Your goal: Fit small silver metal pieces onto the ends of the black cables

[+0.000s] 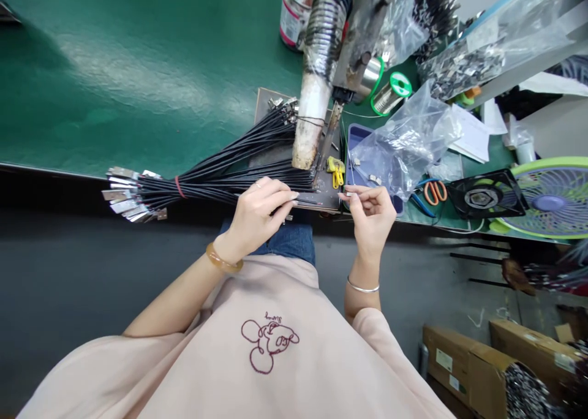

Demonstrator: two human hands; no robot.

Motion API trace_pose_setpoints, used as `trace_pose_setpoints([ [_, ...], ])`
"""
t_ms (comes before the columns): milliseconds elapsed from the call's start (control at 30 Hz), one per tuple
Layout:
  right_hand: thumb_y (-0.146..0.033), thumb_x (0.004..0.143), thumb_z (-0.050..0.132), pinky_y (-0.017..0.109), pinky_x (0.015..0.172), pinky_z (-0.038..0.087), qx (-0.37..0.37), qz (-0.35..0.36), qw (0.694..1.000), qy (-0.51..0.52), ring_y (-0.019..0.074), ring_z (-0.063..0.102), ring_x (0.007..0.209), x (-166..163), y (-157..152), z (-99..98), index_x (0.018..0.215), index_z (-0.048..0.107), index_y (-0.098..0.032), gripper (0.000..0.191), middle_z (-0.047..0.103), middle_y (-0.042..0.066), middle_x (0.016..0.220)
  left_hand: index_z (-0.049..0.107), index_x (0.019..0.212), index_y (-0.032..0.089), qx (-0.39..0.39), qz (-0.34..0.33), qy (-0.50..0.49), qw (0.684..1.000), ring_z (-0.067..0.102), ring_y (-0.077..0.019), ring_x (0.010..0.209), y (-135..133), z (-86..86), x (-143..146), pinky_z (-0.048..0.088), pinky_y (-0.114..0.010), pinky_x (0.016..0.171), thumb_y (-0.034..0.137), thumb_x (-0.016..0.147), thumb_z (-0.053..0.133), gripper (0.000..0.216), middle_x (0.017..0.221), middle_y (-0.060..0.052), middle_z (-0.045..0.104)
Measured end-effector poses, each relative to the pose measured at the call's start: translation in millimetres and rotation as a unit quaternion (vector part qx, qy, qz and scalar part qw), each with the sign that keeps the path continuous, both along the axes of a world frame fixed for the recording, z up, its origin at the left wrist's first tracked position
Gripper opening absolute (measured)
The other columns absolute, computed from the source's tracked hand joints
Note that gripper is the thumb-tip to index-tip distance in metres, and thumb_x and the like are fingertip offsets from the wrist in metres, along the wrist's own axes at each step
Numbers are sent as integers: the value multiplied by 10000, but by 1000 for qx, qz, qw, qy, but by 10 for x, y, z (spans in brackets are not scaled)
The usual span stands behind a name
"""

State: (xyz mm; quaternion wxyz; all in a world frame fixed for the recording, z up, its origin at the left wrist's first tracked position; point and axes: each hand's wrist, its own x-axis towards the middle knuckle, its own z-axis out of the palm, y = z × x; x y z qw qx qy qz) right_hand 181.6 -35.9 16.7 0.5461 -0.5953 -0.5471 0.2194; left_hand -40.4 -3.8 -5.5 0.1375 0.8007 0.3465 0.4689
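Note:
My left hand [264,207] is closed in a pinch over the near strands of a bundle of thin black cables [220,186], gripping one cable close to its stripped end. A red band [179,187] ties the bundle, and metal connectors [126,192] cap its far left end. To the right, my right hand [373,214] pinches a small silvery metal piece [348,193] between thumb and finger; its exact kind is too small to tell. Between the hands lies a dark board [328,195] with a yellow clip [337,171]. A soldering iron [333,122] hangs above the board.
A taped fume hose [310,113] comes down over the board. Right of it are a blue tray [356,134] under a plastic bag, solder spools [390,94], orange-handled pliers [434,192], a black fan [487,193] and a green fan [551,201]. A cup [294,18] stands behind.

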Motion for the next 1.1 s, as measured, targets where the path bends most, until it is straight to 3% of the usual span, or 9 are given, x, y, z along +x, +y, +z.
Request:
trace_pose_setpoints([
  [100,-256,904,696,315,773,632,62,-42,992,-101,161,738,834,-108,-7,-26,822,632,-211,114,735,25,924,715,962,126,8,-59,8,998,632,-168,762,-4,45,90,518,-299,751,124,945,595,121,828,-69,722],
  [200,-202,890,715,310,782,618,103,-33,984,-138,161,707,898,-197,-23,-34,862,697,-221,38,723,26,934,706,936,116,-24,-62,1,998,603,-129,657,-10,82,186,477,-243,649,92,917,582,128,771,-46,707],
  [367,-236,909,695,266,751,620,0,74,997,-4,142,711,889,-280,-58,-84,866,723,-214,56,717,33,985,684,751,131,-170,-43,-55,983,512,-85,517,-4,122,253,379,-213,525,131,870,586,154,647,-3,669],
  [567,-238,909,680,270,793,632,-29,112,993,24,149,718,933,-315,-67,-162,889,726,-222,54,726,37,1031,711,808,127,-305,-61,-77,947,585,-112,608,1,124,228,414,-207,564,228,893,596,175,718,-27,703],
  [900,-215,911,663,264,787,623,-20,106,994,-7,148,714,929,-343,-82,-150,877,703,-214,53,725,40,1026,716,826,128,-334,-74,-91,935,584,-116,642,1,115,222,417,-200,570,240,885,621,159,737,-29,702],
  [1000,-178,903,661,258,750,621,8,90,995,-30,146,714,910,-393,-92,-179,866,693,-214,61,724,34,1010,696,817,133,-343,-70,-90,933,565,-107,601,-20,93,225,407,-201,552,246,894,608,163,703,-19,676],
  [1100,-154,905,649,311,817,625,77,58,989,-112,170,718,960,-443,-98,-237,895,690,-219,77,734,47,1031,673,816,138,-351,-66,-103,928,560,-102,585,-40,65,232,415,-202,560,244,905,589,161,683,-9,650],
])
